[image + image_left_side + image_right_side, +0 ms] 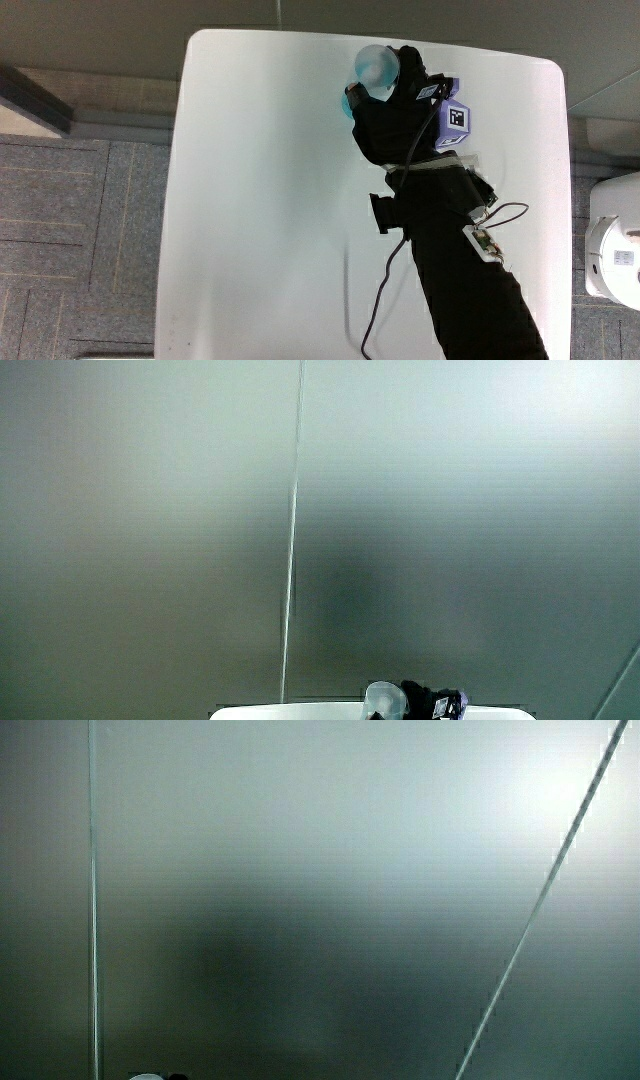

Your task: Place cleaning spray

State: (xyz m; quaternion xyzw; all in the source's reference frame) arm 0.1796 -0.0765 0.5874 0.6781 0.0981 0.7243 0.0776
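The hand (pixel 400 110) was closed around the spray bottle (pixel 375 68), its fingers wrapped over the bottle's body; the bottle's pale rounded top showed just past the fingertips, with a bit of teal beside the hand; the bottle stood over the white table (pixel 260 200), near the table's edge farthest from the person; the forearm (pixel 460 260) lay across the table, a thin cable (pixel 385 290) trailing beside it; both side views showed mostly a pale wall, with the bottle (pixel 384 701) and hand (pixel 425 702) at the table's rim.
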